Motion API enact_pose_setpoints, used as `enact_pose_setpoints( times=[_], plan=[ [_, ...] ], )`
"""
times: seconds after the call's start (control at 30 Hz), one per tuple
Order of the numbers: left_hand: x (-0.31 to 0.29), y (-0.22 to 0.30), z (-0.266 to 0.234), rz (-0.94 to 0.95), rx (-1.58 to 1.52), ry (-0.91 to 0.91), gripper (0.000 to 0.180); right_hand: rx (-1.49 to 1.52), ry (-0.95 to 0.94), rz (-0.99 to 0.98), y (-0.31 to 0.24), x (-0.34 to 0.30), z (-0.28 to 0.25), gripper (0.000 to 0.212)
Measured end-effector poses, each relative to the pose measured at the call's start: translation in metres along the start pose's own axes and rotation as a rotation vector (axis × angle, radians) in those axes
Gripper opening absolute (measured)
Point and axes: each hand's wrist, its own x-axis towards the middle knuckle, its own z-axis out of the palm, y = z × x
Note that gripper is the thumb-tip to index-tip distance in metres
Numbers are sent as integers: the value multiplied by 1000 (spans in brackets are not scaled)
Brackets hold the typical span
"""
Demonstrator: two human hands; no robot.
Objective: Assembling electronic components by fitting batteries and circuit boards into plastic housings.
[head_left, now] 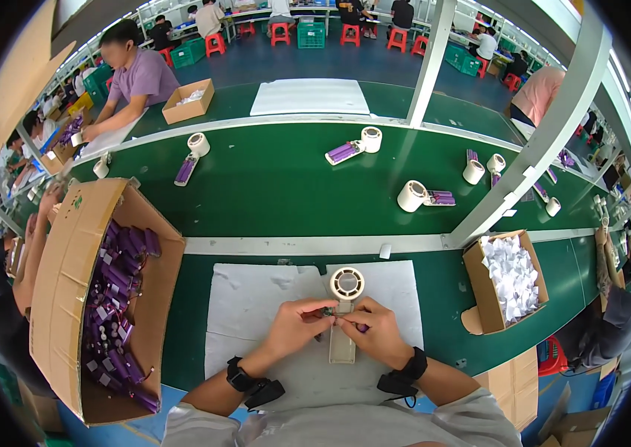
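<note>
A white handheld fan housing (341, 349) lies on the pale mat in front of me, its round slotted head (347, 283) pointing away and its handle towards me. My left hand (294, 326) is closed in a pinch over the handle, on a small dark part (328, 311) at the fingertips. My right hand (376, 329) meets it there, fingers closed, with a bit of a purple battery pack (361, 327) showing between them. Fine wires seem to run between the fingertips, too small to make out. Both wrists wear black straps.
At left stands a cardboard box (170, 268) of purple battery packs. A smaller box (483, 298) of white pieces (513, 279) is at right. Beyond a metal rail (293, 245), fan units (412, 197) lie on the green belt (270, 194). A slanted post (531, 149) rises at right. Co-workers sit around.
</note>
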Motion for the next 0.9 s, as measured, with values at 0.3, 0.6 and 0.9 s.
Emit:
enact_pose_setpoints(
  times=[0.3, 0.6, 0.9],
  plan=[
    [-1, 6, 2, 183, 169, 31, 32, 2, -25, 1, 1, 0, 0, 9],
    [-2, 2, 1, 122, 32, 7, 28, -26, -29, -16, 0, 0, -4, 9],
    [1, 1, -7, 21, -15, -17, 32, 26, 14, 48, -4, 4, 1, 12]
  ],
)
